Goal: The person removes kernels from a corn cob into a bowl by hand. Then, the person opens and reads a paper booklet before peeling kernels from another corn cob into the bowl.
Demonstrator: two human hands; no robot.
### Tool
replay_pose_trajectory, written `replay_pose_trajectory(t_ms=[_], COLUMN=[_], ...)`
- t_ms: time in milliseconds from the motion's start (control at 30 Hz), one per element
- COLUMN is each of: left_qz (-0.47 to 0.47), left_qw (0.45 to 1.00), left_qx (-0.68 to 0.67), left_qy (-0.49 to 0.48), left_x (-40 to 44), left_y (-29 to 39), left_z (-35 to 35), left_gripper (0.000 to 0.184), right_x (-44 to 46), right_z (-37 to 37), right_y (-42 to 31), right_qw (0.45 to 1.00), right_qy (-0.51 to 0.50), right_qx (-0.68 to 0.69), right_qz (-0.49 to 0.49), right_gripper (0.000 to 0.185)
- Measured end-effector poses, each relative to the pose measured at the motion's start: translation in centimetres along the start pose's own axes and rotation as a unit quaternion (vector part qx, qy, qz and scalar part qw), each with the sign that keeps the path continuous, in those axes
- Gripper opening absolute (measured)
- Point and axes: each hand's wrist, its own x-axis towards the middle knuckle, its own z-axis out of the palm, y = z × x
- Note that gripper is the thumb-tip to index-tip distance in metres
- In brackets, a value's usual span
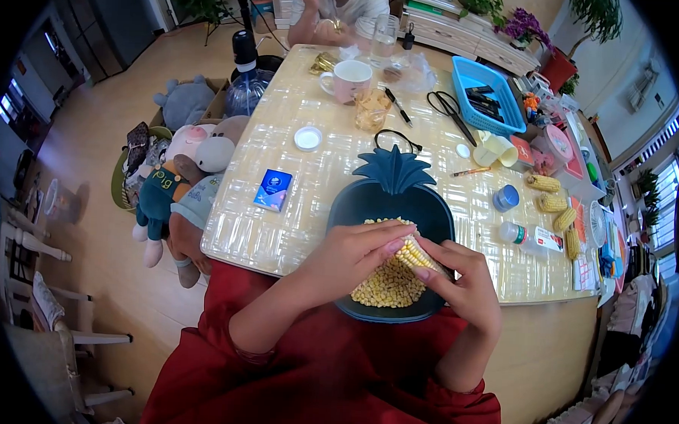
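Observation:
An ear of corn (413,255) is held over a dark pineapple-shaped bowl (338,204), whose leafy top points away from me. My right hand (464,282) is wrapped round the corn's near end. From the left, my left hand (360,251) presses its fingers and thumb on the far end of the ear. Loose corn kernels (387,290) fill the bottom of the bowl. Part of the cob is hidden under my fingers. The bowl sits at the table's front edge, close against my red clothing.
Several corn ears (552,203) lie at the table's right, near a clear bottle (539,240). A blue tissue pack (273,190) and a white lid (308,139) are on the left. Behind are a mug (351,82), scissors (451,114) and a blue basket (487,93). Across the table sits another person (348,8).

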Motion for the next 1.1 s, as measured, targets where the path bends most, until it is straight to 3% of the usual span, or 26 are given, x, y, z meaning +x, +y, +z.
replay_pose_trajectory(t_ms=[433,633,1100], left_qz=[0.016,-0.033,-0.012], left_qw=[1.0,0.999,0.999], left_qx=[0.008,-0.026,0.041], left_qy=[0.012,-0.002,0.024], left_x=[-0.25,0.09,-0.3], left_y=[-0.07,0.43,0.15], left_z=[-0.08,-0.43,0.16], left_gripper=[0.033,0.035,0.034], right_x=[0.13,0.16,0.36], right_z=[0.03,0.11,0.82], right_y=[-0.29,-0.36,-0.5], right_qw=[1.0,1.0,0.999], right_qy=[0.004,0.005,0.05], right_qx=[0.006,0.008,0.008], right_qz=[0.011,0.005,0.002], right_gripper=[0.045,0.047,0.04])
